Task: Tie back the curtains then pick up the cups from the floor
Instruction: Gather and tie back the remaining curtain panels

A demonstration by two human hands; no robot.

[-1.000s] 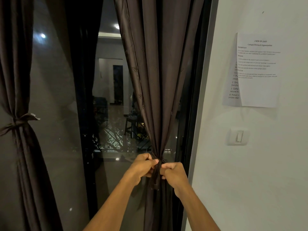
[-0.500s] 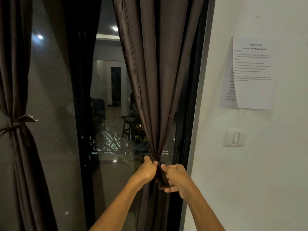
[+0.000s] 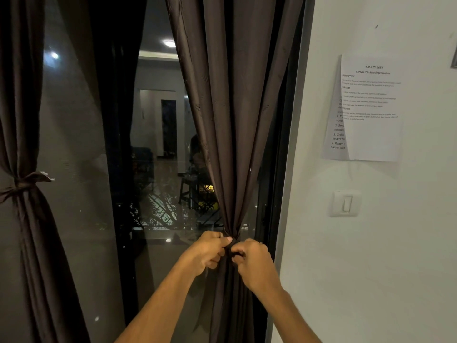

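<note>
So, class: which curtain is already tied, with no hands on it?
The left curtain, knotted at its waist; the left hand and right hand grip the right curtain.

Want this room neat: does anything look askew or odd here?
Yes: on the wall, the rear paper sheet hangs tilted behind the front sheet, its lower left corner poking out.

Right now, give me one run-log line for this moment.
step: tying right curtain | left hand: pinches tie-back | right hand: pinches tie-back | left curtain: tied | cups: not in view
</note>
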